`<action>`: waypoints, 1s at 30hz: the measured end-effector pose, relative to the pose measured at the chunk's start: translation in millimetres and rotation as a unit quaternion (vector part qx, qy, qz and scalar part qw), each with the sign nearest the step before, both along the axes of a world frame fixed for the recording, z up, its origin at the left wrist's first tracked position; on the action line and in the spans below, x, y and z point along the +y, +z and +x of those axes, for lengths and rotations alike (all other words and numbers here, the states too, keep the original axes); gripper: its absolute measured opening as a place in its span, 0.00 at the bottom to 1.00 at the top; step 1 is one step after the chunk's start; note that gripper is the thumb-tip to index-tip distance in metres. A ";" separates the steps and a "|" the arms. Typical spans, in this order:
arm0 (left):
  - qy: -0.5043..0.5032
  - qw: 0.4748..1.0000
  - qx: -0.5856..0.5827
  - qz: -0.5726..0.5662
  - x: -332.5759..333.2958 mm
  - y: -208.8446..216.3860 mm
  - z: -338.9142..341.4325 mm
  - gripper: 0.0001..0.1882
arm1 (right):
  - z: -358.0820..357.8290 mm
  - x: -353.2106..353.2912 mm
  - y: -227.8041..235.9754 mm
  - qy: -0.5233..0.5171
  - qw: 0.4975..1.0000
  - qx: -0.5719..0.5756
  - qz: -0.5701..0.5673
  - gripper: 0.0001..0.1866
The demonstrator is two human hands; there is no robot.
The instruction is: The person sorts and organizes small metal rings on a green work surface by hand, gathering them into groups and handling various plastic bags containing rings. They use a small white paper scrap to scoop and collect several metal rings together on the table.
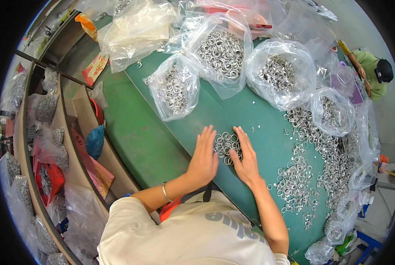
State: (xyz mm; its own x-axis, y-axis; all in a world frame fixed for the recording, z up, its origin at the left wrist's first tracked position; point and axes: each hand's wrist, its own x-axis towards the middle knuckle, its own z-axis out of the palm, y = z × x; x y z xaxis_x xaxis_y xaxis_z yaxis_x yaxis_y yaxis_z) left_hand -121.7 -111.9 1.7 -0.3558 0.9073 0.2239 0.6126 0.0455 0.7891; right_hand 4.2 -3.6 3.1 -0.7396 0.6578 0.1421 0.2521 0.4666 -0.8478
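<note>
A small heap of silver metal rings (pixel 226 145) lies on the green tabletop between my two hands. My left hand (pixel 203 158) stands along the heap's left side, its fingers stretched out and held close together. On the other side is my right hand (pixel 247 161), fingers extended and the thumb reaching over the heap's near edge. Neither hand grips anything; both seem to touch the outermost rings. Right of my right arm, a looser spread of rings (pixel 297 181) covers the table, running into a bigger mass of rings (pixel 338 161) further right.
Clear plastic bags of rings, including a small bag (pixel 173 92), a large bag (pixel 221 53) and a round open bag (pixel 280 73), stand beyond my hands. Shelves (pixel 65 128) with bagged goods line the left. Another person (pixel 369 70) works at the far right.
</note>
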 end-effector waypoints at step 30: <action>0.068 0.881 -0.445 0.144 30.4 -14.2 56.3 0.17 | -1.2 -23.1 -3.1 -0.165 0.916 0.208 -0.300 0.17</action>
State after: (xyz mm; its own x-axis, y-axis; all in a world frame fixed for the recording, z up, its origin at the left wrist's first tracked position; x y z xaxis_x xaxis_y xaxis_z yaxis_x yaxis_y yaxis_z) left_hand -65.3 -81.5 -12.6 -0.6084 0.7935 0.0146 -0.2507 -0.2096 0.9451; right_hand 3.0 -26.7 0.0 -0.4497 0.8881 -0.0950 -0.1072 -0.1593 -0.9814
